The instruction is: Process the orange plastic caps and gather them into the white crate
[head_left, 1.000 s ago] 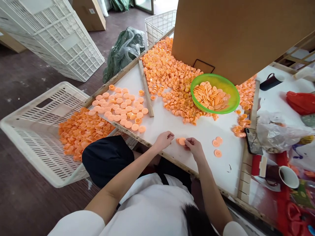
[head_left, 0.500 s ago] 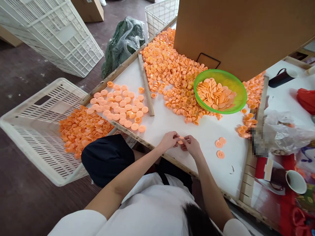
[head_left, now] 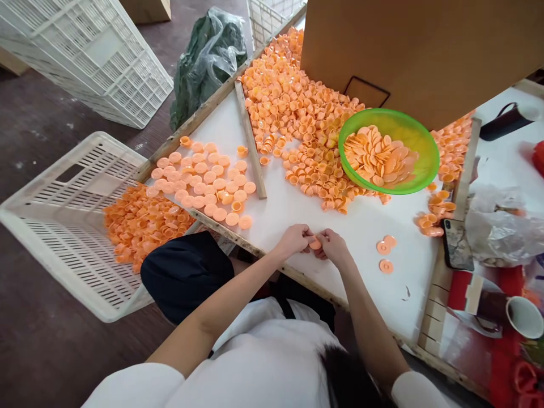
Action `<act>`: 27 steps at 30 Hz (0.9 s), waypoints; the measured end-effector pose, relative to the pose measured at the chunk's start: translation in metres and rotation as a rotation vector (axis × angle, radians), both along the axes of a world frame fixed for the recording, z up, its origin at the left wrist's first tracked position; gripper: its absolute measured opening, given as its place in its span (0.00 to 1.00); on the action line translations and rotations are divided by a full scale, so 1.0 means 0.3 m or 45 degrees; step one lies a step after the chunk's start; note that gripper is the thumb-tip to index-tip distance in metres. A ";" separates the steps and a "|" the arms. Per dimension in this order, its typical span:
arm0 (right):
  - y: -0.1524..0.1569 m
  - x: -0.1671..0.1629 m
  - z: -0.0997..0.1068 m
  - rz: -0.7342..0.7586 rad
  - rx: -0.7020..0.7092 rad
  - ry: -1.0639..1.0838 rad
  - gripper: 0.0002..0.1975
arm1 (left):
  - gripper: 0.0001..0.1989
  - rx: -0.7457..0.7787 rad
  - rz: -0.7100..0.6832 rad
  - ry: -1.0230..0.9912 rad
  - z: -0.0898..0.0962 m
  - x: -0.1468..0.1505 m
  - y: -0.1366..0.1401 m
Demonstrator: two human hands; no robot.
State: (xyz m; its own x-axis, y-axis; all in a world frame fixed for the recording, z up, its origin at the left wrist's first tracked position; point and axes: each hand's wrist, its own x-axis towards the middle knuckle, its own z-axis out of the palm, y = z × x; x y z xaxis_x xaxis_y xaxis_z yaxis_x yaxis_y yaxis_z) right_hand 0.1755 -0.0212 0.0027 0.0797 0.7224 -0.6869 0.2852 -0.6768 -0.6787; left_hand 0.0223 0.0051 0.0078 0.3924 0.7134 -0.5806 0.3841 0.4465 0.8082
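Observation:
Between the fingertips of both hands is an orange plastic disc (head_left: 315, 243), held just over the white tabletop near its front edge. My left hand (head_left: 296, 239) pinches its left side, and my right hand (head_left: 332, 246) grips the right side. Whether a second part sits under the disc is hidden by the fingers. To the right lie a few loose orange discs (head_left: 386, 266). A green bowl (head_left: 432, 164) full of similar flat discs stands beyond the hands, against a heap of small orange cups (head_left: 314, 164).
Many round orange pieces (head_left: 219, 184) are spread left of a wooden strip (head_left: 250, 141). A white crate (head_left: 63, 238) with orange parts stands at the left. A cardboard box (head_left: 408, 56) rises behind the bowl. At right are a phone (head_left: 458, 243) and a mug (head_left: 523, 317).
Both hands keep hold of the disc in nearly the same place, with the disc's face showing slightly more. The camera view has shifted a little.

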 end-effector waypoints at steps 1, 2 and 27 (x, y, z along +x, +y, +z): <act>0.000 -0.002 0.002 0.004 0.003 -0.007 0.09 | 0.07 -0.020 -0.008 0.000 0.001 0.000 0.005; -0.003 -0.002 0.007 0.018 0.008 0.000 0.09 | 0.07 -0.034 -0.010 -0.001 0.003 0.000 0.008; -0.170 0.434 0.054 -0.128 0.553 -1.240 0.20 | 0.14 0.987 0.144 1.078 0.172 -0.358 -0.004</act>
